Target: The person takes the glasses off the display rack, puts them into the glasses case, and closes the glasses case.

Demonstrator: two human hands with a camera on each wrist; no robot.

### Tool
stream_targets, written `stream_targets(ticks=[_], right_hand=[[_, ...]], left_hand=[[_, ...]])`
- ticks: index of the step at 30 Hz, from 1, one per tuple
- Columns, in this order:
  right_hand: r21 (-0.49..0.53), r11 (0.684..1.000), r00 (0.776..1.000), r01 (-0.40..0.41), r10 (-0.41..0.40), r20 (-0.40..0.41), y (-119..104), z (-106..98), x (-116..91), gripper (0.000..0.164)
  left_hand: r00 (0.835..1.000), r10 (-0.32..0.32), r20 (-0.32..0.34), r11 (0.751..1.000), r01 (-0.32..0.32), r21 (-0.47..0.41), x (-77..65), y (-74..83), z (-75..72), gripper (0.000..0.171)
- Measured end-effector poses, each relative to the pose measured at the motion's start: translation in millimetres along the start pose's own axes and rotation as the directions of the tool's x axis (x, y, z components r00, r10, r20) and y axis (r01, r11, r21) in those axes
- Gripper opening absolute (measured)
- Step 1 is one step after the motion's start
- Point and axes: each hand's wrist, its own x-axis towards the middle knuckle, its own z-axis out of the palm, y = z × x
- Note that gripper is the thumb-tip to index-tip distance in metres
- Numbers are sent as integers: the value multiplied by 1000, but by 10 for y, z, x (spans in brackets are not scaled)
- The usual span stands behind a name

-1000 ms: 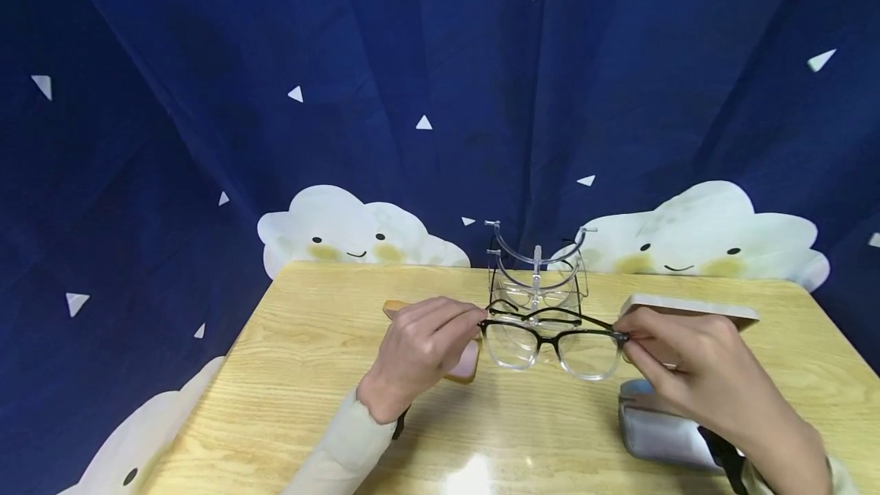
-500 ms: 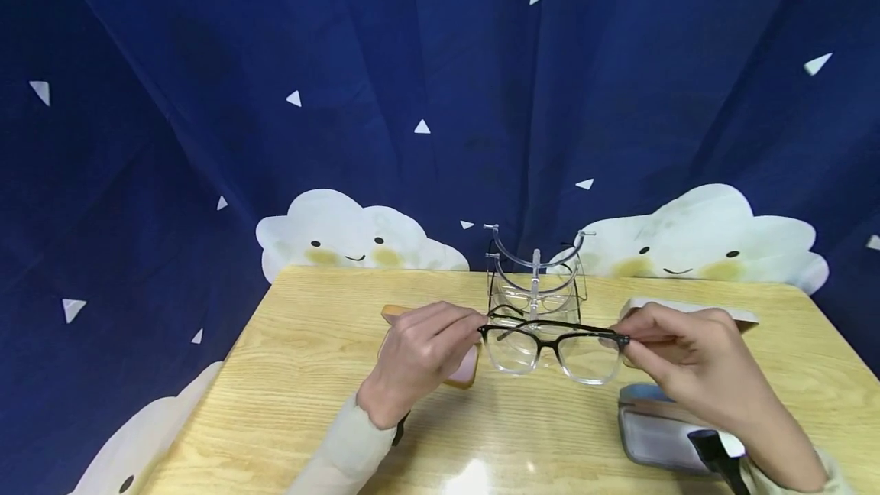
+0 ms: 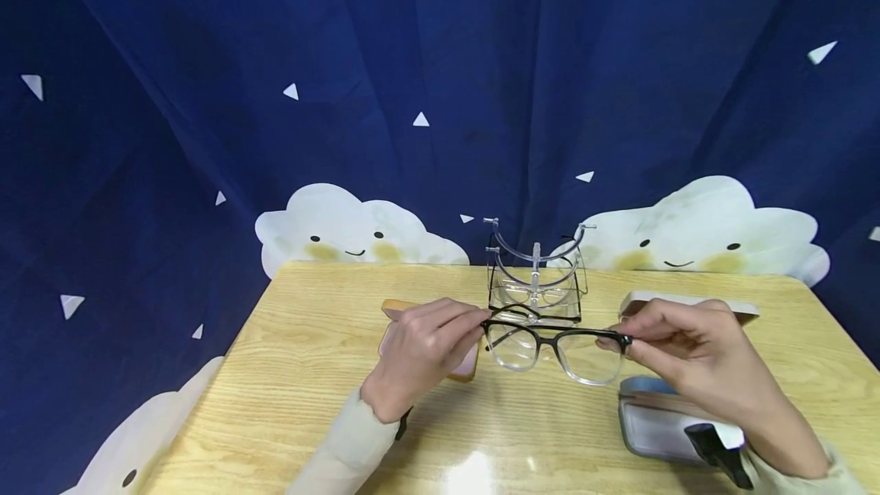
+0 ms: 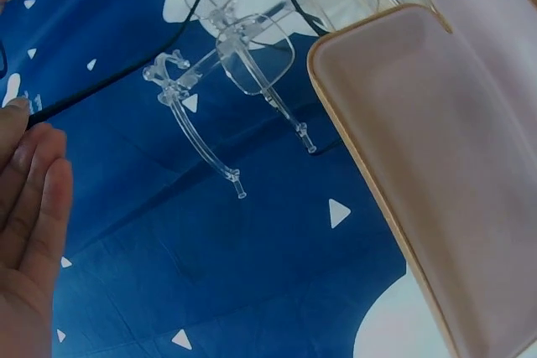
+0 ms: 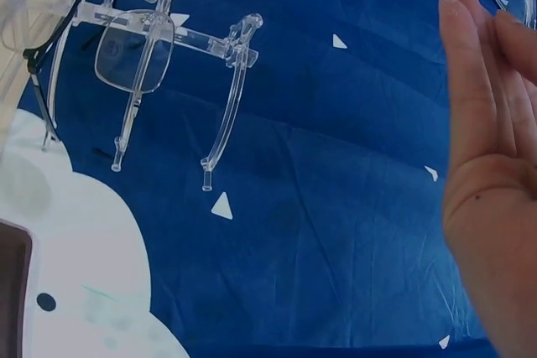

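Observation:
A pair of eyeglasses (image 3: 548, 341), black along the top and clear below, is held up above the table with the lenses toward me. My left hand (image 3: 422, 354) pinches the left corner of the frame. At the other corner, the thumb and fingers of my right hand (image 3: 704, 373) pinch the hinge. One temple lies folded across behind the lenses. The other temple (image 4: 117, 77) reaches out straight from my left hand in the left wrist view. Just beyond stands a clear eyeglass stand (image 3: 537, 266) with other glasses on its lower tiers and a bare upper arc.
An open pink-lined case (image 4: 419, 123) with orange edges lies behind my left hand. On the right, a grey-blue glasses case (image 3: 660, 426) sits under my right wrist, and a white-edged case (image 3: 694, 302) stands farther back. A blue curtain (image 3: 412, 59) hangs behind the wooden table (image 3: 296, 365).
The right-hand temple has swung inward and down, and now lies behind the lenses. My right fingers have shifted slightly at the hinge. My left hand keeps its grip almost unmoved.

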Motion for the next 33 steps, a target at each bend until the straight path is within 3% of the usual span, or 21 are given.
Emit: stream_targets(ticks=[6, 14, 19, 24, 29, 33], right_hand=[[30, 999, 999, -26, 26, 27, 15, -1, -3, 38], [-59, 998, 1000, 1, -1, -8, 110, 5, 0, 53], [-169, 986, 1000, -1, -1, -8, 144, 9, 8, 57], [-182, 983, 1000, -2, -2, -22, 178, 17, 1, 55], [-264, 964, 1000, 13, -16, -8, 187, 1, 8, 57], [-284, 958, 999, 31, -33, -1, 192, -3, 12, 55]], left_hand=[[999, -48, 15, 996, 49, -70, -3, -4, 1, 23], [996, -88, 12, 986, 89, -144, -3, -18, 14, 20], [994, -109, 9, 973, 109, -204, -9, -25, 5, 20], [987, -162, -8, 934, 151, -324, -5, -16, -26, 21], [979, -206, -4, 883, 184, -431, 11, -9, -49, 21], [966, -258, 25, 825, 234, -514, 7, -2, -52, 19]])
